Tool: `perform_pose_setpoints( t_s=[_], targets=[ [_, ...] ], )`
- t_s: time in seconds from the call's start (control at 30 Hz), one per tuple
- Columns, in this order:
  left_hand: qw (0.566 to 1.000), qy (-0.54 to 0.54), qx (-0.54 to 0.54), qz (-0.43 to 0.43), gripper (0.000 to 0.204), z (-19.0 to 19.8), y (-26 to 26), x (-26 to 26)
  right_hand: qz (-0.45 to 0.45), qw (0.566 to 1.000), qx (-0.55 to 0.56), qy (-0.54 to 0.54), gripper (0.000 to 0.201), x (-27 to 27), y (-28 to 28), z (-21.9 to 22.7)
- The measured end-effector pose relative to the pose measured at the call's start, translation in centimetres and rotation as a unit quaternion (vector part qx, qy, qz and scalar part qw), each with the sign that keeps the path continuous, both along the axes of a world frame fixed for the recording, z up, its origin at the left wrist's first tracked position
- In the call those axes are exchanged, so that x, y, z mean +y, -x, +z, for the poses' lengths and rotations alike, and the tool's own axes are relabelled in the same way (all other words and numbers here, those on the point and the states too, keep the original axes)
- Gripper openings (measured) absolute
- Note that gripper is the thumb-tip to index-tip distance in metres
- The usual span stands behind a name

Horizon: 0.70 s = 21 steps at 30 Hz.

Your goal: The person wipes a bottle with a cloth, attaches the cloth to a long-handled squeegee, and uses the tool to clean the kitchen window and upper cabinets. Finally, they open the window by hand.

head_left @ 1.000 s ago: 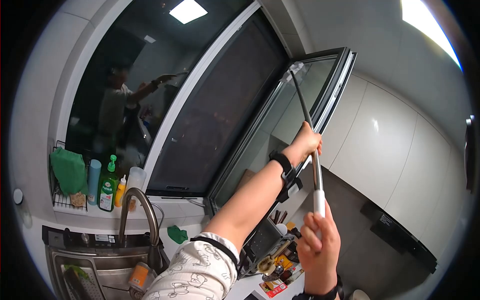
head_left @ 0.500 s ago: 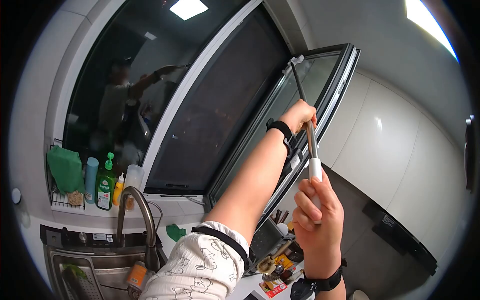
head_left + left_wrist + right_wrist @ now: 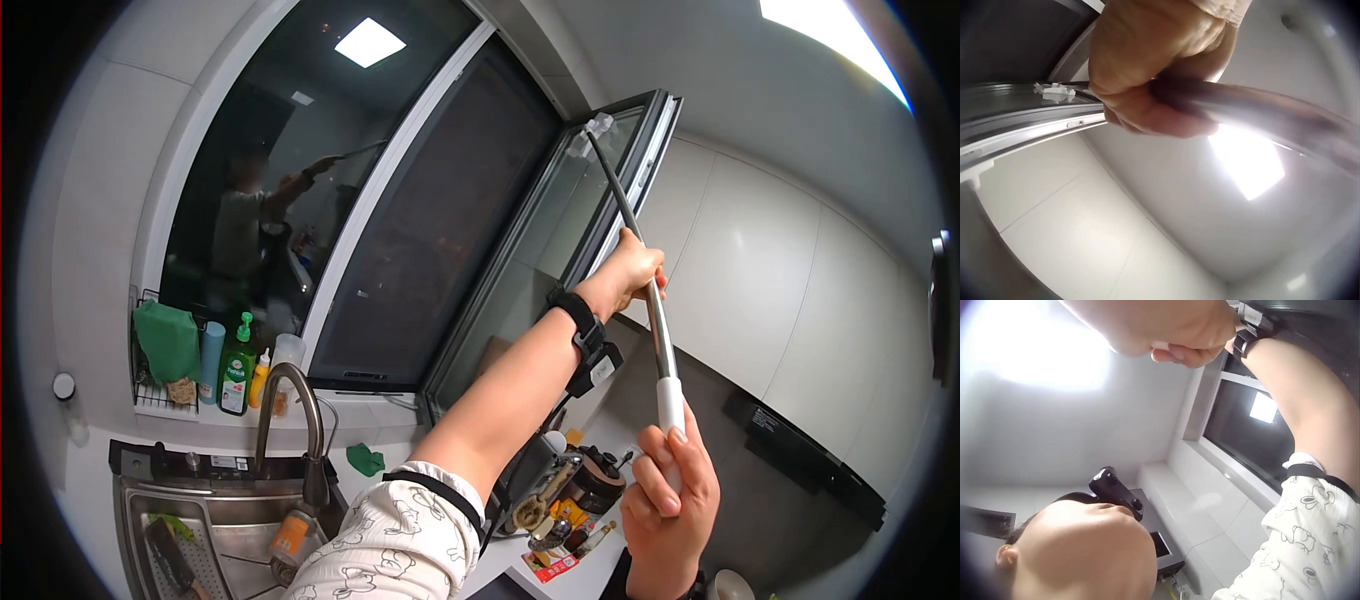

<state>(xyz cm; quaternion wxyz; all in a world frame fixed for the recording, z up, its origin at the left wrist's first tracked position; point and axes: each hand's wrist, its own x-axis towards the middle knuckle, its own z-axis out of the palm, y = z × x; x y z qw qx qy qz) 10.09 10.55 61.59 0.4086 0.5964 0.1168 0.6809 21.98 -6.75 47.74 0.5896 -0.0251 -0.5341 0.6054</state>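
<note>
A long metal pole (image 3: 659, 335) with a white handle (image 3: 671, 402) slants up toward the open window sash (image 3: 560, 215). My left hand (image 3: 630, 272) grips its shaft partway up; the left wrist view shows fingers (image 3: 1154, 115) curled round the metal. Lower down, my right hand (image 3: 672, 497) holds the white handle with fingers curled round it and the thumb along it. At the pole's far end, a crumpled whitish piece (image 3: 600, 126) lies against the glass near the sash's top. In the right wrist view the right hand (image 3: 1160, 325) hides most of the handle.
Wall cabinets (image 3: 755, 240) stand right of the sash, with a dark range hood (image 3: 800, 460) below. A curved faucet (image 3: 265, 415) rises over the sink (image 3: 225, 510). Bottles, including a green one (image 3: 236, 375), line the sill; a rice cooker (image 3: 597, 480) sits on the counter.
The pole first rose toward the sash's top, then the hands came lower and to the right. The whitish piece has shifted along the glass toward the sash's outer side. The head view has turned slightly.
</note>
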Motion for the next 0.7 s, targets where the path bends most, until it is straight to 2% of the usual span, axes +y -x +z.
perform_pose_setpoints(
  t_s=[0.1, 0.2, 0.43, 0.53, 0.7],
  targets=[
    [1.0, -0.003, 0.006, 0.003, 0.043, -0.3, -3.2, -3.2, -0.032, 0.999, 0.032, -0.004, 0.045, -3.2, -2.7, -0.5],
    [1.0, -0.011, 0.007, -0.005, 0.044, -0.7, -6.0, -6.1, -0.024, 0.999, 0.04, -0.014, 0.046, -5.6, -5.8, -1.3],
    [1.0, -0.006, 0.005, 0.0, 0.032, -1.7, -10.1, -11.5, -0.004, 1.0, 0.03, -0.007, 0.047, -11.2, -10.5, -2.0],
    [1.0, 0.008, 0.001, 0.01, 0.031, -1.4, -10.9, -12.0, 0.01, 1.0, 0.01, -0.004, 0.047, -11.9, -11.8, -1.6],
    [0.998, 0.038, 0.036, 0.044, 0.032, -1.3, -9.3, -11.4, 0.028, 0.999, 0.002, 0.029, 0.046, -9.5, -11.0, -1.9]
  ],
)
